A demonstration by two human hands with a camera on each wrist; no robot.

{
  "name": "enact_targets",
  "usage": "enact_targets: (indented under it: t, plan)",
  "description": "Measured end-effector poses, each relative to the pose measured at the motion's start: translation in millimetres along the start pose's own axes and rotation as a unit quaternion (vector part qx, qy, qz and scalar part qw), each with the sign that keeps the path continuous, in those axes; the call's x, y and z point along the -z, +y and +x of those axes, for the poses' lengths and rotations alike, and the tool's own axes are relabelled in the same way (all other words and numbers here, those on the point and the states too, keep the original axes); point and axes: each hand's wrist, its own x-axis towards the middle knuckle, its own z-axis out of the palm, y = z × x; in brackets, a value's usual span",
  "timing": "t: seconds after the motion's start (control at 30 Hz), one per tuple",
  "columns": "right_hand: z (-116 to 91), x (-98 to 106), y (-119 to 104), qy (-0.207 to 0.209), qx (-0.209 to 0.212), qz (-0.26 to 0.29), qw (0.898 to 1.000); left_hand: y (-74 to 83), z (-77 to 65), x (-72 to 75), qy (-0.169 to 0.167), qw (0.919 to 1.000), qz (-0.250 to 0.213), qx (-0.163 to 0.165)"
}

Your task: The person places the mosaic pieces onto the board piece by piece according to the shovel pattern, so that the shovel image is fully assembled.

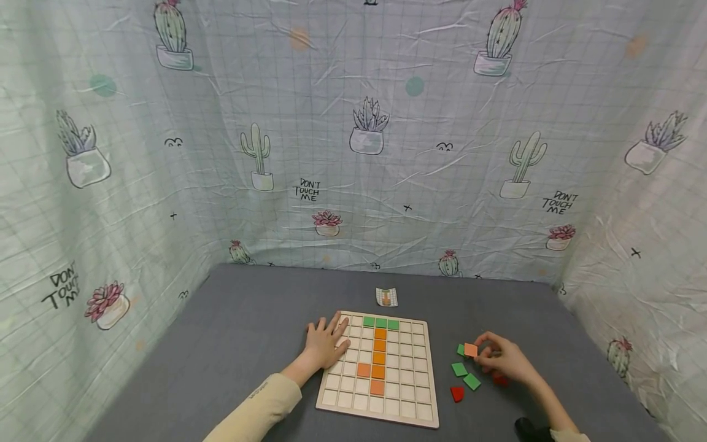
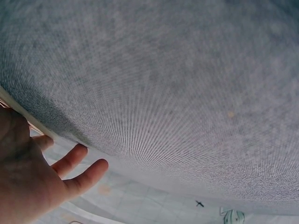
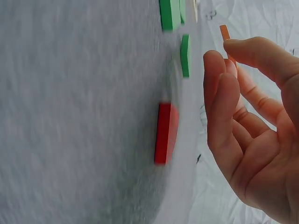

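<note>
Pinching orange tile (image 1: 471, 350), in head view, right hand (image 1: 507, 360) hovers beside loose green tiles (image 1: 459, 369), right of grid board (image 1: 405, 362). Left hand (image 1: 324, 345) lies spread over board's left edge, gripping nothing, seemingly to steady it. Small patterned card (image 1: 386, 297) sits beyond board, perhaps for easy glancing. Left wrist view: fingers extended, relaxed. Right wrist view: thumb and fingers clasp tile near one end, likely leaving most of face clear; red piece (image 3: 165, 134) lies apart.
</note>
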Motion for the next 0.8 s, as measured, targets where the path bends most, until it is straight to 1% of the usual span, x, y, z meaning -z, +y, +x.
enact_targets:
  t: [0.07, 0.17, 0.3, 0.5, 0.6, 0.8]
  plan:
    - [-1, -3, -3, -0.005, 0.011, 0.005, 1.000, 0.7, 0.1, 1.7, 0.001, 1.0000, 0.001, 0.000]
    - [-2, -8, -8, -0.011, 0.026, 0.014, 0.999, 1.6, -0.8, 4.3, -0.007, 1.0000, 0.001, 0.000]
    - [-1, -16, -16, -0.028, 0.048, 0.023, 0.998, 1.7, -1.2, 4.4, -0.011, 0.9999, 0.001, -0.002]
    - [1, -29, -26, -0.052, 0.080, 0.021, 0.995, 0.6, -0.4, 2.2, 0.000, 0.9999, -0.005, -0.010]
    - [1, -34, -31, -0.058, 0.085, 0.025, 0.994, 0.4, -0.2, 0.7, 0.003, 0.9999, -0.003, -0.012]
    - [3, -43, -41, -0.080, 0.095, 0.041, 0.991, 0.1, -0.5, 0.2, -0.001, 0.9999, 0.003, -0.010]
